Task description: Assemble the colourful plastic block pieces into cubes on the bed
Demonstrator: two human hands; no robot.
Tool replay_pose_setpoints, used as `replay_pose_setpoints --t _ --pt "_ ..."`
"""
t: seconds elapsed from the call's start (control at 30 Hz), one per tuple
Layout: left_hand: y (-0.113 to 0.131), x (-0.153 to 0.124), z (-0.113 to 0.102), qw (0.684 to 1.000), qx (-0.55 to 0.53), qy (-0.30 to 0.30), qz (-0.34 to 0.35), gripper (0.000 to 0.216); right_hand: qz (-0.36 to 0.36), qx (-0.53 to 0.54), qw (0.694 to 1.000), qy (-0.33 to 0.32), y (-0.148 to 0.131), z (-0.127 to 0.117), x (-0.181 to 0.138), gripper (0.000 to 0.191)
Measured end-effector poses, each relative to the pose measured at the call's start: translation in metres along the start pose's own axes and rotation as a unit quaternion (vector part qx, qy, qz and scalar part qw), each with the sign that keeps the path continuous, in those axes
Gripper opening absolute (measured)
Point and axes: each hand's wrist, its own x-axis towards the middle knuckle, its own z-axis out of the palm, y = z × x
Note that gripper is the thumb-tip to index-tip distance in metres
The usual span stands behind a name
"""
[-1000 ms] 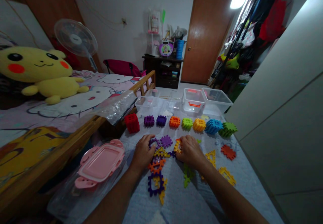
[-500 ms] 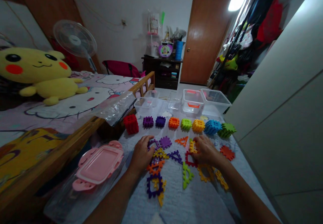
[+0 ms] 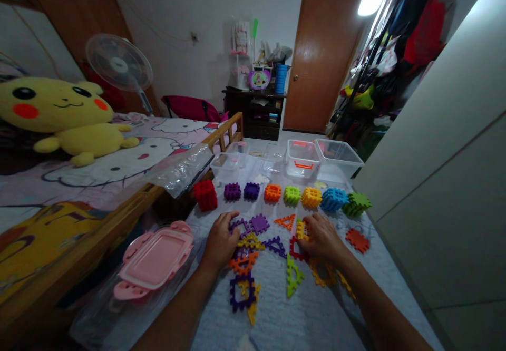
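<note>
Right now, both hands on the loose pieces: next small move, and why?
I'd probably lift the yellow piece under the right hand and bring it toward the yellow cube. It's already at those fingers, the colours match, and that cube sits just beyond it in the row of cubes.

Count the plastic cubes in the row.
8, in one row, left to right: red cube, purple cube, dark purple cube, orange cube, lime cube, yellow cube, blue cube, green cube.
</note>
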Motion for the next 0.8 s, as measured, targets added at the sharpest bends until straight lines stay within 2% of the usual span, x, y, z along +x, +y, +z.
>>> replay_pose_setpoints --t 0.17,0.3,0.5,0.63,0.8 --pt "-0.003 0.001 -0.001 0.998 -0.036 0.030 -0.033 0.035 -0.035 0.020 0.999 0.005 0.000 -0.006 -0.003 0.032" --pt "-0.005 0.002 -0.001 0.997 -0.055 0.031 -0.048 0.036 -0.076 0.029 0.997 0.014 0.012 -0.023 0.002 0.040" --pt "-0.008 0.003 0.001 0.996 -0.068 0.030 -0.043 0.035 -0.036 -0.052 0.995 0.081 0.033 -0.066 0.044 0.043" --pt "-0.009 0.003 0.002 0.996 -0.071 0.034 -0.050 0.033 0.006 -0.115 0.992 0.047 0.035 -0.080 0.074 0.042" --pt "-0.008 0.003 0.001 0.996 -0.068 0.026 -0.053 0.035 0.004 -0.124 0.992 0.015 0.037 -0.078 0.091 0.043"
